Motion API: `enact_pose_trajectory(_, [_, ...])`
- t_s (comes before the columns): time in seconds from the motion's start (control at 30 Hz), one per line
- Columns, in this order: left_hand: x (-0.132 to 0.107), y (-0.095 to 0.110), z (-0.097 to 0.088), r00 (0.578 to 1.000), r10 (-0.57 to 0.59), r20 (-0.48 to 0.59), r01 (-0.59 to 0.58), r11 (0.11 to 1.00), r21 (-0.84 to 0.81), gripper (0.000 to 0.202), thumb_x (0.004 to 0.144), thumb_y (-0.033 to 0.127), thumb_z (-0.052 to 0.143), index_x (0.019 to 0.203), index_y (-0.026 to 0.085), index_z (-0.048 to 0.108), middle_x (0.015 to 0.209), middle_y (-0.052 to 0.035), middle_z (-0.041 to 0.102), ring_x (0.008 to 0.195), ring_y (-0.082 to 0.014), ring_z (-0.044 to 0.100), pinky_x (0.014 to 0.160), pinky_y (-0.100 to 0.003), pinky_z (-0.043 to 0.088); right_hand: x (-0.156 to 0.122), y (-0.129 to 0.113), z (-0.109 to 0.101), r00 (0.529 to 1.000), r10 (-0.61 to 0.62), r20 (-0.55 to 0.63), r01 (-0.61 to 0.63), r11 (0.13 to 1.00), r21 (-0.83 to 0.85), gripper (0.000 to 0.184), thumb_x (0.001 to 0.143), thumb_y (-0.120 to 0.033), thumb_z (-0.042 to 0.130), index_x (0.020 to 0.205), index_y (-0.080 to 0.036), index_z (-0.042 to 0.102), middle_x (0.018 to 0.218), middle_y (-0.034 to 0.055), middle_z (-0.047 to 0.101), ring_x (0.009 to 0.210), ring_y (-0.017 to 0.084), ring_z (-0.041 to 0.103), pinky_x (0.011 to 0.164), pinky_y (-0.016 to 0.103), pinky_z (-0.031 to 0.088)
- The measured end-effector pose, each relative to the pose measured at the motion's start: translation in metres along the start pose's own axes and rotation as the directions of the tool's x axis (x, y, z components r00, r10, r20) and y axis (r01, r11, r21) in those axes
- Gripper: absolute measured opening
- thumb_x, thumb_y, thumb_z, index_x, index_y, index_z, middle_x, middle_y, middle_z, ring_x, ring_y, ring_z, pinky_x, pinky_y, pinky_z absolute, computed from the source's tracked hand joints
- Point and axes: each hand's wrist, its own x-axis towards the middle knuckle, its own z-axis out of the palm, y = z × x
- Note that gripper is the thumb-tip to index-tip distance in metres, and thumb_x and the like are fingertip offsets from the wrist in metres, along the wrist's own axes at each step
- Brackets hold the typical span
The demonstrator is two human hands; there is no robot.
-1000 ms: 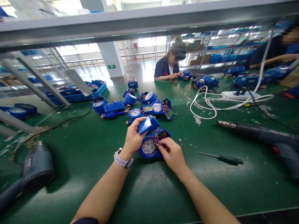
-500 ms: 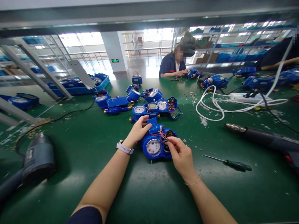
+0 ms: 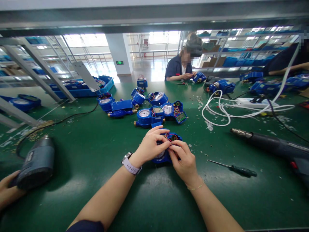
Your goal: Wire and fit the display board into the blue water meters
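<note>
A blue water meter [image 3: 166,151] with its cover off lies on the green table [image 3: 154,199] just in front of me, coloured wires showing at its top. My left hand [image 3: 151,145] lies over the meter's dial, fingers curled and pinched at the wires. My right hand [image 3: 182,159] meets it from the right, fingertips pinched on the same wires. Both hands hide most of the meter's face.
Several more blue meters [image 3: 154,114] lie behind. A screwdriver [image 3: 233,168] and a heat gun [image 3: 272,146] lie to the right, with a white cable [image 3: 224,111] behind. Another person's hand [image 3: 8,191] holds a second heat gun [image 3: 36,162] at the left. Two people work across the table.
My left hand let go of the blue cover and came down over the meter to join the right at the wires. A hand appeared at the left heat gun.
</note>
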Motion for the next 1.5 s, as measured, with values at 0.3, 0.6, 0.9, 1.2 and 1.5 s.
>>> enact_pose_trajectory(0.3, [-0.003,-0.005,-0.004,0.949,-0.295,-0.114,0.222,0.879,-0.423,0.022,0.082,0.032,0.061,0.071,0.015,0.07,0.114,-0.0099,0.07,0.104,-0.0248,0.066,0.095,-0.038,0.049,-0.009,0.008,-0.004,1.0,-0.014,-0.004,0.014,1.0,0.0,0.014,0.092,-0.012,0.055,0.093,-0.021,0.065,0.101,0.0074,0.06,0.089,0.016,0.063,0.077,0.027,0.052])
enact_pose_trajectory(0.6, [-0.011,-0.003,-0.006,0.965,-0.046,-0.257,0.024,0.996,-0.087,0.017,0.084,0.026,0.062,0.098,0.017,0.061,0.123,-0.0124,0.062,0.117,-0.0251,0.057,0.104,-0.044,0.042,-0.015,0.011,-0.011,0.988,0.155,-0.027,-0.15,0.978,0.146,0.01,0.094,-0.013,0.052,0.093,-0.02,0.057,0.089,0.004,0.063,0.082,0.016,0.061,0.071,0.026,0.051])
enact_pose_trajectory(0.9, [-0.011,0.014,0.012,0.973,0.226,0.051,-0.226,0.884,0.409,0.015,0.092,0.022,0.056,0.095,0.024,0.07,0.13,-0.0064,0.061,0.132,-0.0273,0.047,0.112,-0.054,0.033,-0.021,0.009,-0.01,0.962,0.274,-0.001,-0.264,0.928,0.264,0.007,0.093,-0.018,0.056,0.09,-0.022,0.06,0.098,0.0033,0.065,0.09,0.016,0.062,0.076,0.027,0.051])
enact_pose_trajectory(1.2, [-0.01,0.014,0.012,0.987,0.156,0.043,-0.16,0.906,0.392,0.011,0.09,0.021,0.059,0.087,0.023,0.069,0.125,-0.0041,0.064,0.125,-0.0248,0.054,0.111,-0.051,0.036,-0.024,0.017,-0.01,0.902,0.432,0.013,-0.414,0.855,0.312,0.011,0.094,-0.028,0.057,0.089,-0.02,0.061,0.084,0.0031,0.066,0.066,0.014,0.061,0.06,0.025,0.051])
enact_pose_trajectory(1.5, [-0.01,0.012,0.013,0.982,0.189,0.008,-0.179,0.915,0.361,0.01,0.089,0.018,0.061,0.085,0.022,0.069,0.121,-0.0045,0.065,0.121,-0.024,0.056,0.106,-0.047,0.04,-0.007,0.006,-0.014,0.9,0.389,0.199,-0.422,0.891,0.168,0.029,0.083,-0.046,0.066,0.079,-0.018,0.061,0.063,-0.0006,0.058,0.047,0.011,0.046,0.046,0.023,0.034])
